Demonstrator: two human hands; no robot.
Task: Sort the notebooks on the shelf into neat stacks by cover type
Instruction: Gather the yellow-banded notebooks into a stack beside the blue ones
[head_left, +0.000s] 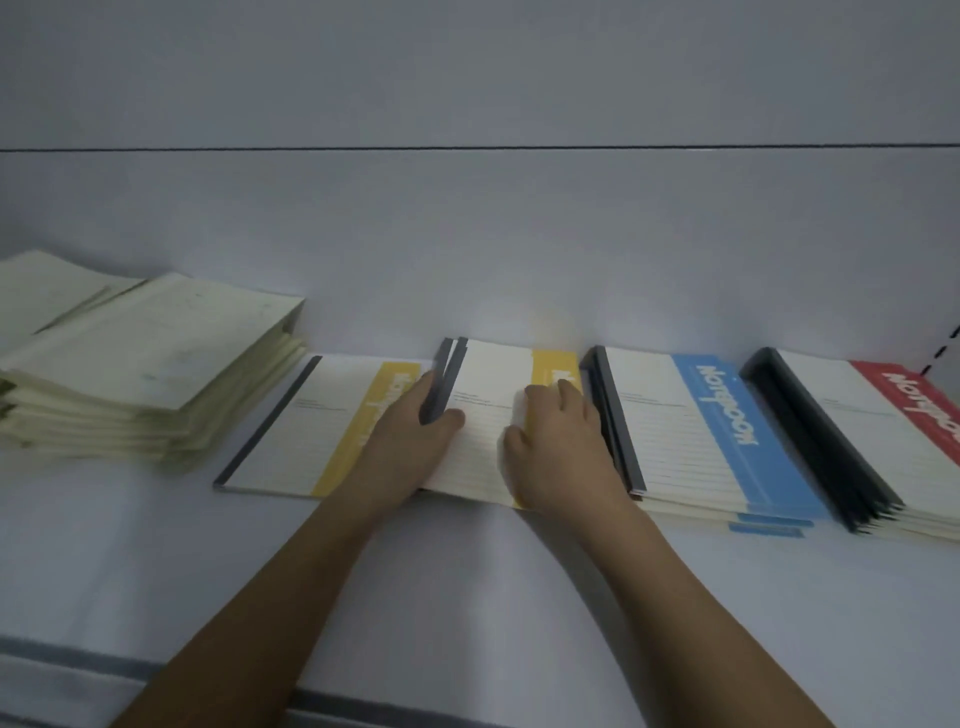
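Observation:
On the white shelf (467, 597) lie notebooks with cream covers, dark spines and coloured bands. A single yellow-banded notebook (306, 426) lies flat left of centre. A small stack of yellow-banded notebooks (485, 410) sits beside it, partly over its right edge. My left hand (410, 441) grips that stack's dark spine side, thumb on the top cover. My right hand (563, 447) rests on the stack's right part, fingers curled over its right edge. A blue-banded stack (701, 431) and a red-banded stack (872, 441) lie further right.
A tall, untidy pile of plain pale-green notebooks (140, 364) fills the left end of the shelf. The grey back wall (467, 234) rises right behind the stacks. The shelf's front lip (78, 670) runs along the bottom left.

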